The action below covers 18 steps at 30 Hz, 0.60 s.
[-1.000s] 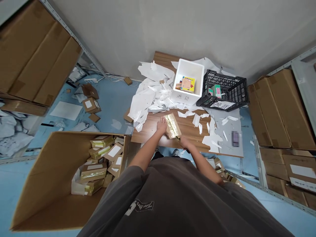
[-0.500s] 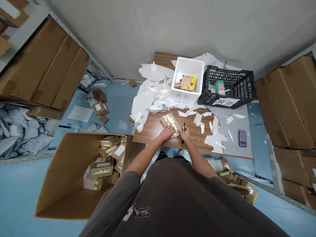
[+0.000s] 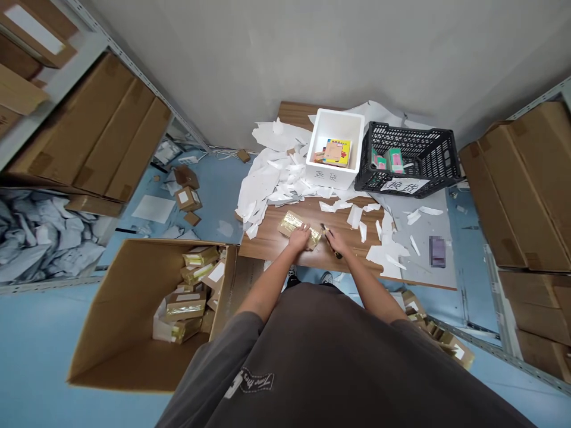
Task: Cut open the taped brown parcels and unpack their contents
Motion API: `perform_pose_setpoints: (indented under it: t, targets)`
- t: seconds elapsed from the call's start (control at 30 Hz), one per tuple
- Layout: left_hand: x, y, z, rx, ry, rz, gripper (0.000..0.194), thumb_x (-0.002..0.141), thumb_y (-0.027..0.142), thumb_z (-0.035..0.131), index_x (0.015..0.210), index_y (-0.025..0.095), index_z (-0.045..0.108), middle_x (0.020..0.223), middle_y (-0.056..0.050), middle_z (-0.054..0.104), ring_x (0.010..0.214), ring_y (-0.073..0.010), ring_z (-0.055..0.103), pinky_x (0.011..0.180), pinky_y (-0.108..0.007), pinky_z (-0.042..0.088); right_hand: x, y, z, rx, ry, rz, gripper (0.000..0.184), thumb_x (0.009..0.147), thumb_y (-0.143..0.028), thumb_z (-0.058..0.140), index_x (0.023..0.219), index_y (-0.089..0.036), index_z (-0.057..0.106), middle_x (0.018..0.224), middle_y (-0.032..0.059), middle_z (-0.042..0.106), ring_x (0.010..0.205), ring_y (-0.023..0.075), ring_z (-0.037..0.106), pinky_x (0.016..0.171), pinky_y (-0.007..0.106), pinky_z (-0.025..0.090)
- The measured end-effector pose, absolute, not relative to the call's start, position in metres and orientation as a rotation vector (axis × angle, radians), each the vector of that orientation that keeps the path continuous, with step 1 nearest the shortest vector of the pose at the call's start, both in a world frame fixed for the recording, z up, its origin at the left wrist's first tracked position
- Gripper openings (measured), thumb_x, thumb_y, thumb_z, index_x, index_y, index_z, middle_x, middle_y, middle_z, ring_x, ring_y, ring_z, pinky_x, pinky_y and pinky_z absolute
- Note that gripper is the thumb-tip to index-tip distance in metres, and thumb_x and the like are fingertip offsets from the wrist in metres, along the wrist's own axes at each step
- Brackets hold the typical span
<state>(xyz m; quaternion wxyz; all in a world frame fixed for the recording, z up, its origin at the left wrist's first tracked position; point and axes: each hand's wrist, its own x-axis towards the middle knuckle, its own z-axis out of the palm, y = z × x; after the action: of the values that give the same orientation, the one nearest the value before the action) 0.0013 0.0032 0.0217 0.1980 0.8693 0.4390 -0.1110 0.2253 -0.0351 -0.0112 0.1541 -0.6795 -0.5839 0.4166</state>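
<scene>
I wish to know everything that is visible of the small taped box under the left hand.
The small box looks like brown cardboard, with shiny gold-coloured tape across its upper side. It lies angled on the wood-look table, near the front edge. The left hand rests on it and hides part of it, so whether it is cut open is unclear. The cutter in the right hand is close to its right end; I cannot tell whether they touch.

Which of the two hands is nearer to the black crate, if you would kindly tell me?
Right. The right hand, holding a knife, is below and left of the crate in the picture; the left hand, on the taped box, lies farther left.
</scene>
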Motion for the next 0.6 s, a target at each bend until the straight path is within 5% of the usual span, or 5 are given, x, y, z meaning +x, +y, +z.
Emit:
perform_pose_setpoints:
  t: [0.3, 0.6]
  targets:
    - [0.005, 0.012, 0.017, 2.366, 1.228, -0.379, 0.063, 0.069, 0.029, 0.099, 0.124, 0.017, 0.072, 0.169, -0.021, 0.049, 0.154, -0.0389, 0.05, 0.119, -0.045, 0.047, 0.218, -0.055, 0.016, -2.169, -2.175, 1.261, 0.04, 0.115, -0.047, 0.043, 0.123, -0.021, 0.073, 0.121, 0.017, 0.08, 0.109, 0.0308, 0.074, 0.088, 0.031, 0.048]
    - [0.002, 0.008, 0.011, 2.406, 1.242, -0.382, 0.065, 0.07, 0.035, 0.098, 0.127, 0.018, 0.071, 0.168, -0.02, 0.051, 0.156, -0.0381, 0.047, 0.124, -0.045, 0.043, 0.228, -0.046, 0.013, -2.051, -2.048, 1.446, 0.037, 0.114, -0.04, 0.05, 0.107, -0.018, 0.078, 0.116, 0.0138, 0.082, 0.1, 0.0264, 0.073, 0.088, 0.028, 0.047]
